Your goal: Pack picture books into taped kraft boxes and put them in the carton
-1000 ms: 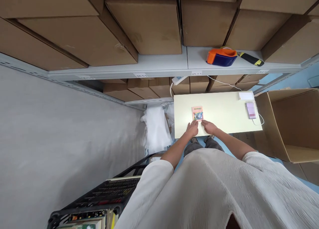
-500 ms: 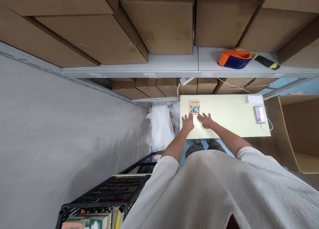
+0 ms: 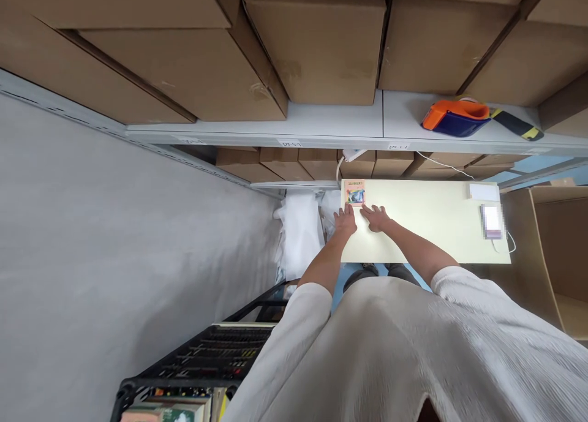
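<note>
A small pink book (image 3: 355, 184) with a coloured picture on its cover lies flat at the far left corner of the pale yellow table (image 3: 422, 226). My left hand (image 3: 345, 221) rests at the book's near edge, its fingers stretched out and touching the lower left part. Beside it, my right hand (image 3: 376, 218) lies with fingers spread, the fingertips at the book's lower right corner. Neither hand is wrapped round anything.
On the table's right side are a white label-like box (image 3: 483, 192) and a phone-like device (image 3: 492, 221) with a cable. An open carton (image 3: 519, 238) stands to the right. Above, a shelf holds cartons (image 3: 316, 48) and an orange-blue tape dispenser (image 3: 454, 117). A black crate (image 3: 202, 354) holds books.
The book has slid left and away from me, up to the table's far left corner, with both hands following at its near edge. The camera view has shifted slightly.
</note>
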`<state>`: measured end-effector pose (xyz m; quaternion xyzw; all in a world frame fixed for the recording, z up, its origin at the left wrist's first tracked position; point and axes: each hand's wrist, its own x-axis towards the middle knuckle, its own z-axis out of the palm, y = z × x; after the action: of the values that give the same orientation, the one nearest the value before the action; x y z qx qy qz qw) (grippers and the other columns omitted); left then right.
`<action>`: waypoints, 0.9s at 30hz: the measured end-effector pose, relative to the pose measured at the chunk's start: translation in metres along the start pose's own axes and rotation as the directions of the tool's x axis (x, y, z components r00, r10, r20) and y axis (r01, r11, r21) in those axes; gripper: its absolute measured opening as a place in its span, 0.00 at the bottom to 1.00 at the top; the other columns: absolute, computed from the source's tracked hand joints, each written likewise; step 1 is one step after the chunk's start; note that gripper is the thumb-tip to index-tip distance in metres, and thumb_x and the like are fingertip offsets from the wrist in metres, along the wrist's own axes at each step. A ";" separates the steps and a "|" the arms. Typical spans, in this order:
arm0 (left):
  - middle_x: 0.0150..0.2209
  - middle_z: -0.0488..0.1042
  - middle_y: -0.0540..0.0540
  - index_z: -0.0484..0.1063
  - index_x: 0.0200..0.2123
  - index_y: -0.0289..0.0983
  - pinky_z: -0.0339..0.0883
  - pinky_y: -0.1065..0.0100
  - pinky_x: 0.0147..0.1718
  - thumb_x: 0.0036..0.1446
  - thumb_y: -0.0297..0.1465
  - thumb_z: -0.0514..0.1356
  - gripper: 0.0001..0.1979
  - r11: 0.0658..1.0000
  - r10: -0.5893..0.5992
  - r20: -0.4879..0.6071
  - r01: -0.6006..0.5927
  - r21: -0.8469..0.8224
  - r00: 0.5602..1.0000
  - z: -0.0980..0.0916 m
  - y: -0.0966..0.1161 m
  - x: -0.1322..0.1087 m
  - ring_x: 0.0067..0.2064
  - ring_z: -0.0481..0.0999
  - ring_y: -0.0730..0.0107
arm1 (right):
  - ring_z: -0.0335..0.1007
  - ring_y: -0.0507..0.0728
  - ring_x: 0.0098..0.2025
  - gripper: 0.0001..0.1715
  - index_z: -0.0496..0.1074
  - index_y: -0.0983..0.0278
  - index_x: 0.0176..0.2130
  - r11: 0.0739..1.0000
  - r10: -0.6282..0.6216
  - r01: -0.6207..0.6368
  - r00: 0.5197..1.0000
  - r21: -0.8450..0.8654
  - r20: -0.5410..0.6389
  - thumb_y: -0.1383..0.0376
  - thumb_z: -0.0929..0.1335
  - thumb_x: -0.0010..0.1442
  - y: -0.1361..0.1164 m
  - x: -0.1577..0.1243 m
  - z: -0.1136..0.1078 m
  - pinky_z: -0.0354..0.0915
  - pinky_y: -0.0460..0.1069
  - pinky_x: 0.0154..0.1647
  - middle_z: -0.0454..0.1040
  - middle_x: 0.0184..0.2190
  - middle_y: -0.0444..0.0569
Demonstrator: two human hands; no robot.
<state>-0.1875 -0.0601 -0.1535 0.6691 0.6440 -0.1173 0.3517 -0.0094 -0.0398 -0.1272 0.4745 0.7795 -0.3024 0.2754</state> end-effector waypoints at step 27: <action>0.83 0.47 0.30 0.55 0.80 0.35 0.61 0.45 0.74 0.69 0.28 0.55 0.38 0.939 0.302 -0.275 -0.334 -0.077 0.913 0.061 0.101 -0.081 0.79 0.61 0.42 | 0.66 0.77 0.66 0.30 0.70 0.63 0.67 0.947 0.305 -0.175 0.232 0.269 -0.924 0.54 0.64 0.72 0.279 -0.262 -0.177 0.65 0.73 0.66 0.69 0.69 0.68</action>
<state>-0.0855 -0.1537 -0.1157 0.7517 0.5728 0.0696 0.3195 0.3224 0.0422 0.1194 0.6875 0.6866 0.0479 -0.2316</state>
